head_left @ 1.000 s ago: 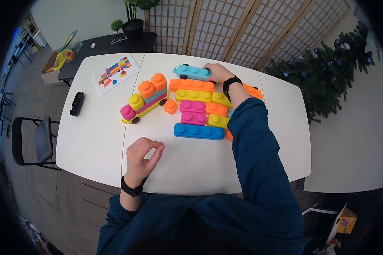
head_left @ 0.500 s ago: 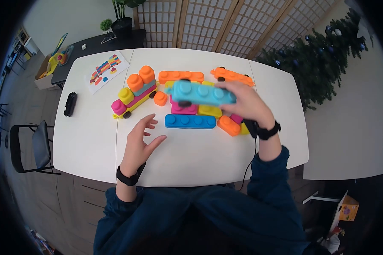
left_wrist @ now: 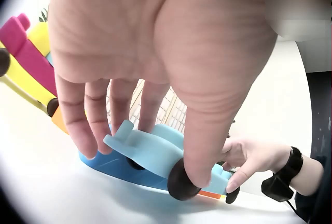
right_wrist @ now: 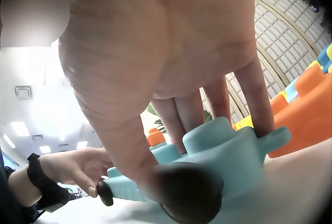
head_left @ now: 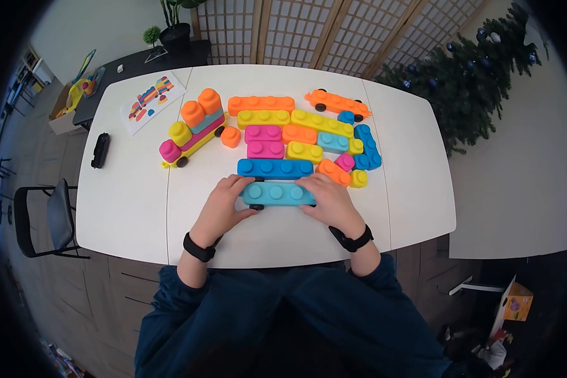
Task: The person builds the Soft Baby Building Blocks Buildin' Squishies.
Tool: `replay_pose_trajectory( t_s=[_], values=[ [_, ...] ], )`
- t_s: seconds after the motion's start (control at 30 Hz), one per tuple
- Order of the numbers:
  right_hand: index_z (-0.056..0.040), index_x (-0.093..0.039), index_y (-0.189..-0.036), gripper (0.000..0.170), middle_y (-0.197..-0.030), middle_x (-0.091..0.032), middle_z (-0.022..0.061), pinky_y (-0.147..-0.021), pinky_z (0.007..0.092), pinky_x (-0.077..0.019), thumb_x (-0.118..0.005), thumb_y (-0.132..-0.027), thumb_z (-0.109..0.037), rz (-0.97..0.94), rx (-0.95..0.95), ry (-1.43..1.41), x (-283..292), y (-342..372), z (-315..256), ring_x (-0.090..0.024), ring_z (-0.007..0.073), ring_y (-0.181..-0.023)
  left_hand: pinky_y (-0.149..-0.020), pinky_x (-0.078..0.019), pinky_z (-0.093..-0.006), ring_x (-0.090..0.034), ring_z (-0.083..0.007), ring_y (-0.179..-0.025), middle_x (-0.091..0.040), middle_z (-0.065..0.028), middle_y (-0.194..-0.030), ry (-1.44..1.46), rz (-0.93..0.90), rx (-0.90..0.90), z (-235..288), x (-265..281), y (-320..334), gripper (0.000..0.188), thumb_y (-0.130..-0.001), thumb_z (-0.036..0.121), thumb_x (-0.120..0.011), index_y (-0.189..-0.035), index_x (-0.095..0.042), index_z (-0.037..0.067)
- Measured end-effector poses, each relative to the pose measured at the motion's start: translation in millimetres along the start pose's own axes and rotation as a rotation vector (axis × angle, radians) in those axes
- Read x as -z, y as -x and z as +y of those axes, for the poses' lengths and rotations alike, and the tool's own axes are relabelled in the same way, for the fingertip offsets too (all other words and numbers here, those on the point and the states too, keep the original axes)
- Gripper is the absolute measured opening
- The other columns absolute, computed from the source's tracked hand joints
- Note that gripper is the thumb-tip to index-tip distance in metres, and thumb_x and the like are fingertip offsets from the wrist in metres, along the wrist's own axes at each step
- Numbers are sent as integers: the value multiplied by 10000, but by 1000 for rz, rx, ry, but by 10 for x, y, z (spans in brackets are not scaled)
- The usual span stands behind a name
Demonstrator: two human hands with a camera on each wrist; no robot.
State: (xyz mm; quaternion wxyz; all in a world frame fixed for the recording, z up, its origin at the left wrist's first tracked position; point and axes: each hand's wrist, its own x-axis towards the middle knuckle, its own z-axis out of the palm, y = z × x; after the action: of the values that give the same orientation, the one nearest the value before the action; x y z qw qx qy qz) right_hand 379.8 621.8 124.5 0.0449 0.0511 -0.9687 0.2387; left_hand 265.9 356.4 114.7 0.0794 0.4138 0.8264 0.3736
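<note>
At the near side of the table, both hands grip a light blue toy car base with studs on top and black wheels. My left hand has its left end, thumb on the near side by a black wheel and fingers on the far side. On the right end my right hand pinches it likewise, its thumb against the near wheel in the right wrist view. Just beyond the car base lies a long blue block, parallel to it.
Beyond are rows of blocks, among them yellow, pink and orange. A built yellow-based car stands at left, an orange car base far right. A picture sheet and a black object lie at left.
The right hand has brought the light blue car base from the table's far side to the near side, in front of the blue block. The left hand has moved right and taken its left end.
</note>
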Motion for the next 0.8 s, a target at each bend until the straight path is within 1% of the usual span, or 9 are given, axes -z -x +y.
replay_pose_trajectory(
  t_s=[0.07,0.13,0.27,0.5,0.57,0.7,0.73,0.77,0.8],
  values=[
    [-99,-671,-1222,517,-1167,-687,78,-895,380,-555,-816,-729,-152,14,10,-4,-23,4,5,-637,277,-1139,-938,-523,-426,-617,-350,-1069,-635,-143,-1187,-4,-10,45,-28,-42,15,666,-678,143,-905,-1268,-611,47],
    [-88,-663,-1197,488,-1115,-695,60,-857,379,-554,-796,-731,-153,78,73,25,-67,19,24,-628,255,-1110,-928,-528,-425,-625,-349,-1057,-639,-140,-1176,-8,-12,58,-16,-47,28,654,-675,142,-905,-1252,-613,41],
    [-87,-667,-1192,488,-1124,-694,56,-862,373,-554,-802,-728,-153,97,86,31,-169,33,45,-625,253,-1114,-905,-539,-425,-635,-345,-1041,-646,-125,-1162,-52,-25,90,-64,-94,48,649,-663,140,-908,-1234,-617,40],
    [-90,-671,-1196,503,-1150,-689,61,-884,367,-549,-843,-730,-177,91,90,20,-149,41,33,-627,258,-1120,-931,-536,-407,-634,-340,-1086,-658,-123,-1171,-81,-24,137,-13,-50,50,665,-637,127,-920,-1230,-630,55],
    [-91,-675,-1203,503,-1157,-690,70,-906,370,-544,-850,-740,-178,75,82,11,-54,37,9,-629,270,-1116,-912,-536,-423,-619,-329,-1074,-651,-89,-1175,-101,56,68,53,-24,41,679,-643,157,-919,-1250,-628,61],
    [-94,-679,-1204,487,-1143,-698,84,-890,365,-548,-856,-765,-211,99,-18,-79,362,-26,-81,-653,293,-1086,-953,-527,-403,-604,-320,-1120,-667,-89,-1186,-76,57,81,95,10,19,643,-648,126,-910,-1240,-660,93],
    [-91,-683,-1196,473,-1140,-701,90,-888,366,-548,-857,-777,-225,89,-64,-115,467,-86,-96,-659,300,-1080,-949,-528,-401,-607,-317,-1099,-670,-85,-1188,-90,45,25,56,-8,9,597,-663,120,-899,-1219,-683,99],
    [-68,-700,-1170,421,-1138,-715,114,-891,381,-548,-833,-818,-258,168,55,-107,553,-173,-91,-675,319,-1060,-946,-530,-399,-610,-313,-1078,-672,-80,-1190,-103,31,-32,31,-29,3,552,-677,113,-889,-1198,-706,105],
    [-68,-700,-1170,421,-1138,-715,114,-891,381,-548,-833,-818,-258,169,52,-107,634,-285,-85,-675,319,-1060,-946,-530,-399,-610,-313,-1078,-672,-80,-1190,-102,29,-33,28,-49,5,552,-677,113,-889,-1198,-706,105]
  ],
)
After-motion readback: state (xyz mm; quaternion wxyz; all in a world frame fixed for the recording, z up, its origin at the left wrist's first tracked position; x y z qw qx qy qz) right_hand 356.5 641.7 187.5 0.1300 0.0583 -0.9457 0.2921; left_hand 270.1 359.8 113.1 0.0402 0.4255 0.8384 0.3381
